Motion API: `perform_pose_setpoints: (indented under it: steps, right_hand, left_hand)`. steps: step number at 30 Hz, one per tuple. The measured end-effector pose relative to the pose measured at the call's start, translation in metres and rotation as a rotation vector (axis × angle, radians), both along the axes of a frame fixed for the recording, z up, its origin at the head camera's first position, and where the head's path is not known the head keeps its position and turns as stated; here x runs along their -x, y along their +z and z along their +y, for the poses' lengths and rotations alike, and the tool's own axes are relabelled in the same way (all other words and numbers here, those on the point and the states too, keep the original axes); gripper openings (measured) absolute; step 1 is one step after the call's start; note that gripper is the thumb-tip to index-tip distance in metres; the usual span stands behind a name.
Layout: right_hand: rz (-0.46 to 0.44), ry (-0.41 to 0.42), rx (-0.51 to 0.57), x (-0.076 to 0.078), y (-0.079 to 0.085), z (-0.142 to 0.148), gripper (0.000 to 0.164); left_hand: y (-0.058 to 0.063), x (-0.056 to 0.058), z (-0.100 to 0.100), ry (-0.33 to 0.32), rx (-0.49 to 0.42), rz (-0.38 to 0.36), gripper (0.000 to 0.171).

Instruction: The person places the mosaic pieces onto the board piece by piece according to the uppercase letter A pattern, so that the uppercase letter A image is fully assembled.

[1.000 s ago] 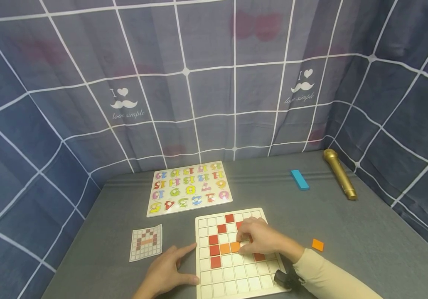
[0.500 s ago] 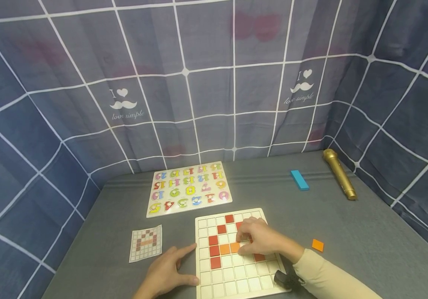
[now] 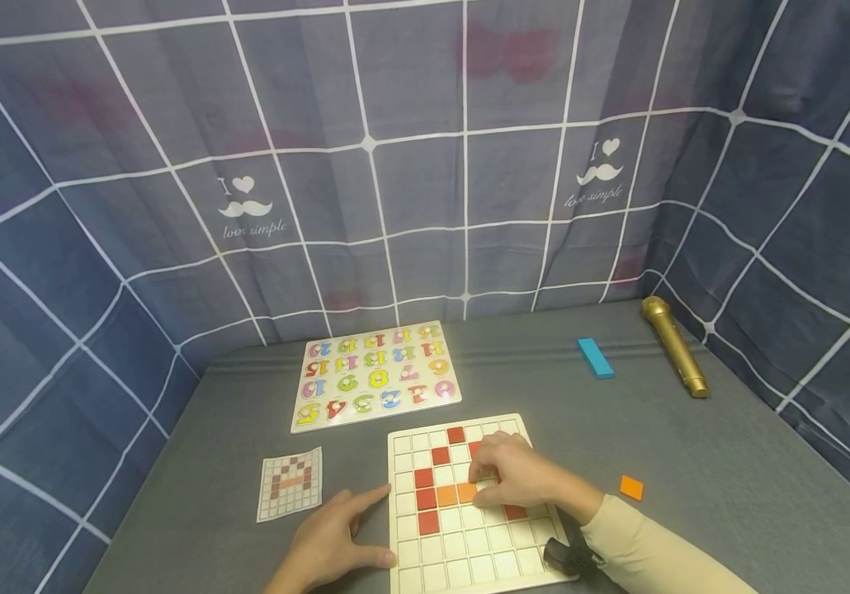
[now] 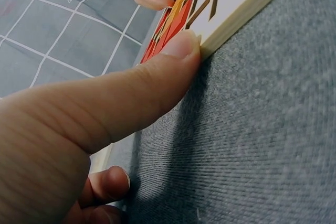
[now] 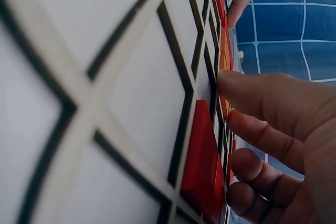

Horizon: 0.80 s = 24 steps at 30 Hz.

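Observation:
A cream grid board (image 3: 449, 573) lies flat at the front of the table, with red tiles (image 3: 428, 521) and orange tiles (image 3: 446, 495) set in some squares. My right hand (image 3: 510, 470) is over its middle. Its thumb and index finger pinch the second orange tile (image 5: 224, 95), which sits in the row beside the first. Part of the board's right side is hidden under this hand. At the board's left edge is my left hand (image 3: 332, 532), fingers spread, with thumb (image 4: 181, 45) and index fingertip touching the edge.
A card with a printed tile pattern (image 3: 290, 485) lies left of the board. Behind is a number puzzle board (image 3: 376, 375). To the right are a loose orange tile (image 3: 630, 487), a blue block (image 3: 595, 358) and a gold microphone-like object (image 3: 675, 346). A checked curtain (image 3: 425, 190) surrounds the table.

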State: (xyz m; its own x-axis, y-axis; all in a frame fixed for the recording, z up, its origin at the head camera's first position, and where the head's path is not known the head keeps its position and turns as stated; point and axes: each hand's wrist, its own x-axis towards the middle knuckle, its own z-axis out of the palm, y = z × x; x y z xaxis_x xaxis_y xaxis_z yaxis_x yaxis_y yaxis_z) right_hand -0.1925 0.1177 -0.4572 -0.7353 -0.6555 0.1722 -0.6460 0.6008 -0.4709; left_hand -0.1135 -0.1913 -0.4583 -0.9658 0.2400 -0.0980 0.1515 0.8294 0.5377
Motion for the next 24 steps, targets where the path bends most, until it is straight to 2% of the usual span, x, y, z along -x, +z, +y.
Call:
perform_pose_setpoints:
  steps: [4,8,12,17,20,24]
  right_hand:
    - [0.022,-0.008,0.009,0.000,-0.003,0.006,0.018]
    - [0.039,-0.040,0.043,0.000,-0.004,0.024,0.017]
    - [0.093,-0.085,0.085,-0.001,-0.004,0.057,0.014]
    - [0.154,-0.162,0.087,-0.006,-0.005,0.107,0.017]
    - [0.150,-0.206,0.087,-0.010,-0.006,0.132,0.020]
    - [0.093,-0.249,0.071,-0.020,-0.007,0.156,0.025]
  left_hand:
    - [-0.001,0.001,0.000,-0.006,-0.003,-0.007,0.091]
    - [-0.002,0.000,0.001,-0.012,-0.007,0.001,0.091]
    - [-0.001,-0.001,0.001,-0.022,-0.008,0.017,0.091]
    - [0.002,-0.002,0.001,-0.026,-0.003,0.021,0.091]
    - [0.003,-0.002,0.001,-0.025,-0.003,0.020,0.090]
    - [0.003,-0.002,0.000,-0.032,-0.003,0.020,0.088]
